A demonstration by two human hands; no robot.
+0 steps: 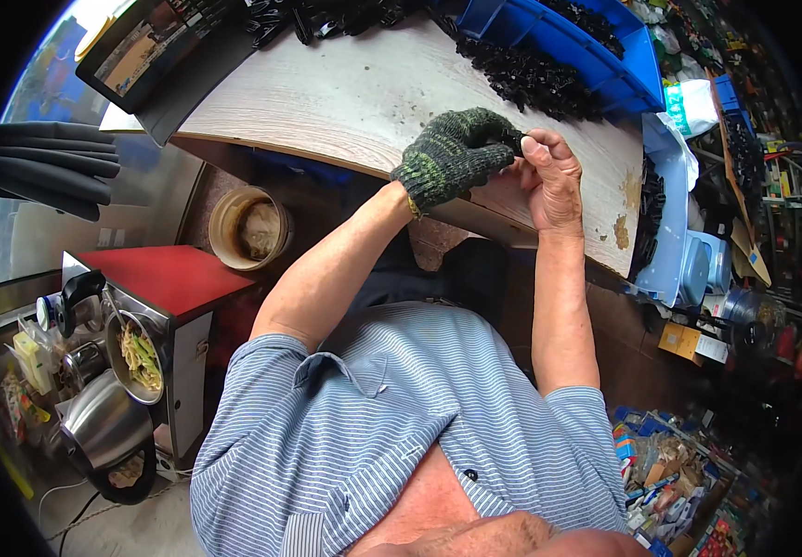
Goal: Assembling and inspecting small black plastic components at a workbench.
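My left hand (461,155), in a dark green-and-black knitted glove, is closed in a pinch over the near edge of the wood-grain table (345,102). Between its fingertips and those of my bare right hand (554,181) is a small black part (518,142), mostly hidden by the fingers. My right thumb and forefinger pinch together at it, and the other fingers curl in. Beyond my hands, a heap of small black parts (540,79) lies on the table against a blue plastic bin (638,74).
More black pieces (326,19) lie along the table's far edge. A dark-framed screen (145,56) stands at the far left. Below it are a bucket (224,227), a red-topped cabinet (159,278) and a steel kettle (108,422). A light blue tub (665,204) stands at the right.
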